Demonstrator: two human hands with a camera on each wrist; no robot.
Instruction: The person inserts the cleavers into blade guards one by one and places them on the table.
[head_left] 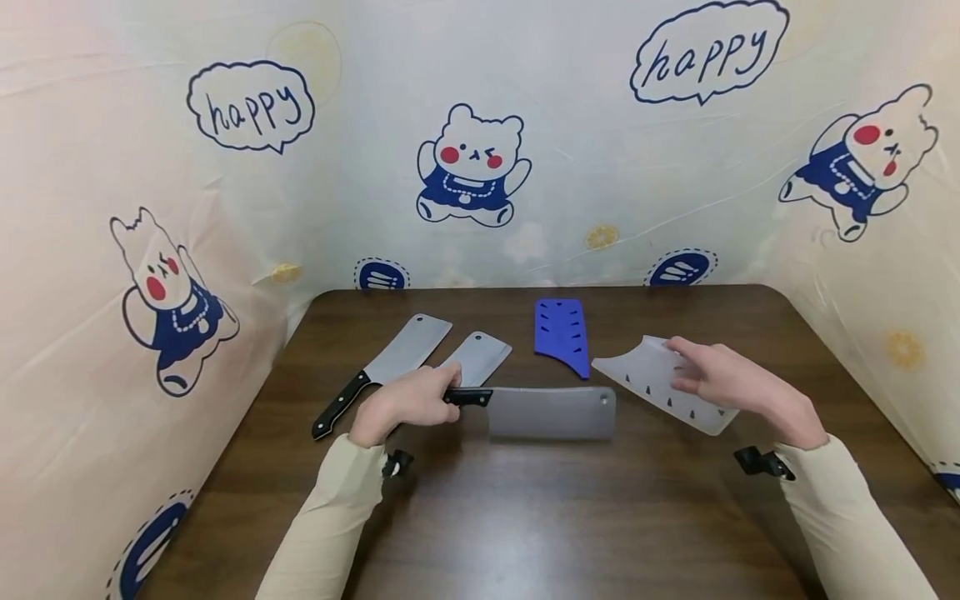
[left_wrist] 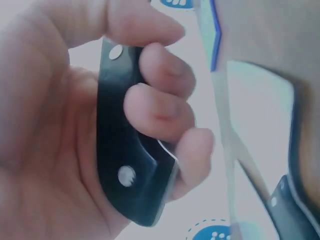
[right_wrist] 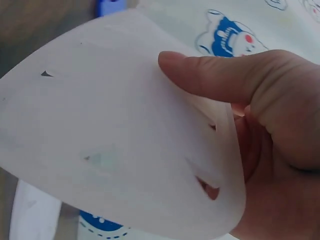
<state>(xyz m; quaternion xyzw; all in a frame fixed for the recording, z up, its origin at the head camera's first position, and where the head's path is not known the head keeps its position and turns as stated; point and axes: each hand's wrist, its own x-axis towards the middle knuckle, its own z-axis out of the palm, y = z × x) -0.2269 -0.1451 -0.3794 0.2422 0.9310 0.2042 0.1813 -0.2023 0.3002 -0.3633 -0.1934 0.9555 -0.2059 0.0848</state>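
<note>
My left hand [head_left: 412, 397] grips the black handle [left_wrist: 120, 135] of a cleaver [head_left: 551, 412]. Its broad steel blade points right, with a hole near the far upper corner. In the left wrist view the fingers curl around the riveted handle. On the right, my right hand [head_left: 731, 383] holds a white blade guard [head_left: 652, 375] with small triangular cutouts. The right wrist view shows the thumb on the near face of the guard [right_wrist: 115, 110], while the other fingers are mostly hidden behind it. A gap separates the cleaver's tip from the guard.
Behind the left hand lie a second cleaver [head_left: 408, 350] with a black handle and a smaller one [head_left: 480, 358], its handle mostly hidden. A blue blade guard [head_left: 561, 329] lies near the back of the brown wooden table [head_left: 480, 517]. Printed curtains [head_left: 570, 167] enclose the table's back and sides.
</note>
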